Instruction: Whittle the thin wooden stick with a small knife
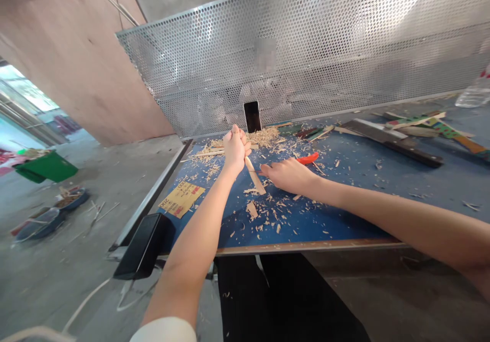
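My left hand (236,150) is closed round the upper end of a pale wooden stick (254,176). The stick slants down toward me, its wider lower end on or just above the blue tabletop (229,224). In my right hand (289,174) is a knife with a red-orange handle (308,159), which sticks out behind the fist. Only a little of its blade shows, close to the right edge of the stick; whether it touches the wood I cannot tell. Wood shavings (264,138) lie heaped behind my hands, and chips are scattered around the stick.
A sheet of sandpaper (181,198) and a black box (141,245) lie at the left edge. A phone (252,117) leans on the perforated metal panel (214,66). At right are a handsaw (394,140), painted wood strips (451,130) and a plastic bottle (474,93).
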A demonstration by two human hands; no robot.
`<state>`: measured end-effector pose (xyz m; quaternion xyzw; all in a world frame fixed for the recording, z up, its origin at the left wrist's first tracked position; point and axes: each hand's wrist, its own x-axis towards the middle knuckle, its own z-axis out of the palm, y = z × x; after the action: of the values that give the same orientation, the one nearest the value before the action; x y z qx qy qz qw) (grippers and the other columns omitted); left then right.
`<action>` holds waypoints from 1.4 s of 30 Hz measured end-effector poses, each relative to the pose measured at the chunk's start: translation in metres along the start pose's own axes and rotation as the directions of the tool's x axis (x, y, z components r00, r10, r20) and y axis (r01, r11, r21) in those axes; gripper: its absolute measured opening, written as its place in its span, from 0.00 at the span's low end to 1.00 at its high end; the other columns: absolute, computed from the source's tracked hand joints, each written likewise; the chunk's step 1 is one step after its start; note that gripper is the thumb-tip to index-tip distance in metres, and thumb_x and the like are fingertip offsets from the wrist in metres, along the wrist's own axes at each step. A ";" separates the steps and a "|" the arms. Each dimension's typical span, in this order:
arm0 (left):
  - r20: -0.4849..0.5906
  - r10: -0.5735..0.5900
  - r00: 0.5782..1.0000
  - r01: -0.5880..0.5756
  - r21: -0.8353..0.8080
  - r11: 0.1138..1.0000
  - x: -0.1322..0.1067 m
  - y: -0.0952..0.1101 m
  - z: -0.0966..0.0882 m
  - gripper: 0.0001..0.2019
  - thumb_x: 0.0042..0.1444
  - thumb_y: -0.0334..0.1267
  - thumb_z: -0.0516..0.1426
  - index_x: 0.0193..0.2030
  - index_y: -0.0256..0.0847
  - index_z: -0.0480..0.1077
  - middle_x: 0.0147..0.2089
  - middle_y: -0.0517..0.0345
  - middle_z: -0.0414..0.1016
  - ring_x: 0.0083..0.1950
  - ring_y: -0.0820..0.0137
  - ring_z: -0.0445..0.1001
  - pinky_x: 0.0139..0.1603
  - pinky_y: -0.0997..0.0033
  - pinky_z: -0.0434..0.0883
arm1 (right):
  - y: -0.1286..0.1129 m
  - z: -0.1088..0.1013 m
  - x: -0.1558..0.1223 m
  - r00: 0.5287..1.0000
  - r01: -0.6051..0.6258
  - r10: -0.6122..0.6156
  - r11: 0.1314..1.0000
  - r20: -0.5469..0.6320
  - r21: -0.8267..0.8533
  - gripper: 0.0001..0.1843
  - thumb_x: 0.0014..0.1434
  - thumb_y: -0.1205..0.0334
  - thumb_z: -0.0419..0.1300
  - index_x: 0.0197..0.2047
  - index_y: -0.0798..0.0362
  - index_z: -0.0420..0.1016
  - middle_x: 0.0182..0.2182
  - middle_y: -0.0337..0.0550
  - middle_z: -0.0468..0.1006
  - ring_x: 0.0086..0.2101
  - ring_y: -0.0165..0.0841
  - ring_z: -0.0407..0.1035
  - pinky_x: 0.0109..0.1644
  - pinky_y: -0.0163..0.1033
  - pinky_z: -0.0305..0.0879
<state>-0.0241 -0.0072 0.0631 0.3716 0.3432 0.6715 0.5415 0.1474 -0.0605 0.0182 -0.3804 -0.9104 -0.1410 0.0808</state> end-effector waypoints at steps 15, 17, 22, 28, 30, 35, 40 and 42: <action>-0.147 -0.252 0.957 0.259 0.034 0.965 0.005 -0.024 -0.006 0.22 0.76 0.43 0.51 0.28 0.42 0.54 0.21 0.73 0.42 0.16 0.82 0.40 0.18 0.79 0.39 | 0.022 0.003 0.000 0.994 0.084 -0.095 0.978 0.047 0.190 0.25 0.80 0.50 0.43 0.44 0.51 0.79 0.31 0.44 0.82 0.27 0.34 0.70 0.33 0.41 0.47; -0.167 -0.288 0.943 0.298 0.039 0.954 0.006 -0.033 -0.006 0.22 0.76 0.41 0.48 0.27 0.42 0.55 0.20 0.73 0.42 0.16 0.83 0.41 0.18 0.80 0.39 | 0.020 0.005 0.001 0.993 0.085 -0.098 0.984 0.071 0.159 0.27 0.80 0.50 0.44 0.42 0.52 0.79 0.32 0.46 0.83 0.28 0.35 0.72 0.34 0.41 0.50; -0.175 -0.343 0.923 0.349 0.005 0.937 0.010 -0.043 -0.012 0.23 0.76 0.41 0.47 0.26 0.41 0.55 0.20 0.73 0.42 0.15 0.83 0.40 0.17 0.81 0.38 | 0.012 0.011 0.003 0.994 0.050 -0.058 0.995 0.093 0.082 0.25 0.78 0.54 0.46 0.42 0.55 0.81 0.36 0.53 0.85 0.31 0.39 0.76 0.36 0.41 0.55; -0.134 -0.427 0.894 0.423 -0.062 0.904 0.017 -0.050 -0.020 0.22 0.75 0.36 0.47 0.25 0.41 0.54 0.18 0.73 0.43 0.14 0.83 0.41 0.15 0.82 0.37 | 0.000 0.019 0.002 0.995 0.059 -0.059 0.998 0.081 0.006 0.26 0.78 0.59 0.45 0.42 0.57 0.84 0.33 0.58 0.84 0.34 0.42 0.79 0.38 0.44 0.60; -0.117 -0.478 0.870 0.466 -0.119 0.877 0.020 -0.054 -0.022 0.21 0.74 0.35 0.47 0.25 0.41 0.53 0.19 0.72 0.43 0.14 0.83 0.41 0.15 0.82 0.37 | 0.000 0.022 0.001 0.990 0.074 -0.074 0.997 0.123 -0.001 0.26 0.77 0.60 0.46 0.44 0.57 0.85 0.34 0.58 0.85 0.34 0.42 0.79 0.38 0.43 0.62; -0.129 -0.522 0.843 0.502 -0.161 0.850 0.024 -0.063 -0.025 0.19 0.71 0.31 0.48 0.25 0.42 0.52 0.19 0.72 0.43 0.14 0.83 0.41 0.14 0.82 0.37 | 0.005 0.025 0.001 0.975 0.110 -0.110 0.994 0.193 0.013 0.26 0.78 0.59 0.46 0.47 0.58 0.86 0.36 0.58 0.86 0.35 0.43 0.80 0.39 0.42 0.63; -0.121 -0.528 0.841 0.505 -0.177 0.845 0.026 -0.065 -0.024 0.20 0.71 0.32 0.49 0.25 0.42 0.53 0.19 0.71 0.44 0.14 0.83 0.42 0.14 0.82 0.37 | 0.013 0.018 0.004 0.966 0.149 -0.151 0.988 0.210 0.026 0.27 0.78 0.57 0.46 0.45 0.59 0.86 0.36 0.57 0.86 0.37 0.43 0.80 0.40 0.43 0.62; -0.109 -0.535 0.838 0.513 -0.180 0.839 0.026 -0.064 -0.024 0.20 0.71 0.32 0.49 0.25 0.42 0.54 0.19 0.71 0.44 0.14 0.83 0.42 0.14 0.82 0.37 | 0.015 0.014 0.004 0.964 0.157 -0.162 0.987 0.212 0.043 0.27 0.78 0.55 0.46 0.45 0.58 0.86 0.36 0.56 0.86 0.38 0.43 0.80 0.42 0.44 0.62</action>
<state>-0.0178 0.0281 -0.0008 0.1703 0.4236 0.5469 0.7018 0.1547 -0.0430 0.0091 -0.3178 -0.9432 -0.0932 -0.0248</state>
